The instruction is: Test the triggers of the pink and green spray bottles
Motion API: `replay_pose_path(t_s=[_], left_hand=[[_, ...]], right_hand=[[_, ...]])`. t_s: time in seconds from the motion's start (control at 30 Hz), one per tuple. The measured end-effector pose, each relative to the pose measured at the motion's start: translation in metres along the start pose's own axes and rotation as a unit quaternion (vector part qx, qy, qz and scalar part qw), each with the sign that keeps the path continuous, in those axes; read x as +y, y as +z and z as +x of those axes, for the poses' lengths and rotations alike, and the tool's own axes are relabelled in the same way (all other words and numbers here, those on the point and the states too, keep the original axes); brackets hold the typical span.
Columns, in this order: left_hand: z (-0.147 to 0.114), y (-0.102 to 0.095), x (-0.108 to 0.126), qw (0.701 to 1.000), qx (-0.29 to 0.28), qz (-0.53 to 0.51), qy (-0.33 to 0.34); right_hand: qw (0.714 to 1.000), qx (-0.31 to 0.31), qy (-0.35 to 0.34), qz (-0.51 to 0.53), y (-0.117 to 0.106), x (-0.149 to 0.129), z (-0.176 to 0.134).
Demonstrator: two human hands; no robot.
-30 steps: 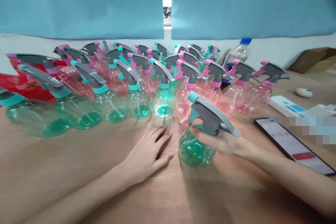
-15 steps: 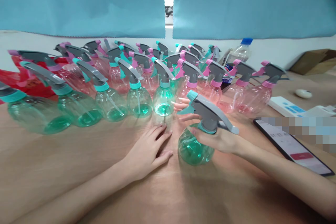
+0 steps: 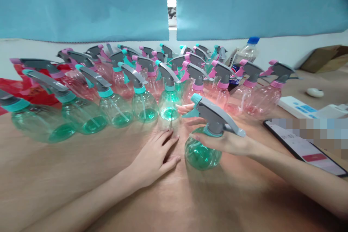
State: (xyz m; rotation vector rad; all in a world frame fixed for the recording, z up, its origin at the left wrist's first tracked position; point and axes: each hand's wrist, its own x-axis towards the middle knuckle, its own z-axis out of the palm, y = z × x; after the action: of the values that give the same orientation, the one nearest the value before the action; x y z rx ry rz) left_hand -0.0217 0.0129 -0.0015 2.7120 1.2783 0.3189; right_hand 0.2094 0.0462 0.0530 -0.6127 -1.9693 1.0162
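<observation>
Head view, hands, green sprayer, grip unclear

Single head cam's looking fwd & slightly down from the wearer's head, sitting close behind the L hand & R hand, so both are showing near the lower ctr. It's facing straight over the tabletop at rows of spray bottles at mid dist., w/ blue cloth spanning the top as bg. FOV's running v. wide, taking in the red plastic at far L & phone at far R, w/ outer bottles looking stretched.
</observation>
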Motion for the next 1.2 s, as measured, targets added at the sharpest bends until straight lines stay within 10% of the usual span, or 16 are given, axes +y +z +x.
replay_pose_path(t_s=[1.2], left_hand=[[0.0, -0.003, 0.001, 1.0, -0.015, -0.008, -0.01]], right_hand=[[0.999, 0.002, 0.036, 0.009, -0.002, -0.014, 0.003]])
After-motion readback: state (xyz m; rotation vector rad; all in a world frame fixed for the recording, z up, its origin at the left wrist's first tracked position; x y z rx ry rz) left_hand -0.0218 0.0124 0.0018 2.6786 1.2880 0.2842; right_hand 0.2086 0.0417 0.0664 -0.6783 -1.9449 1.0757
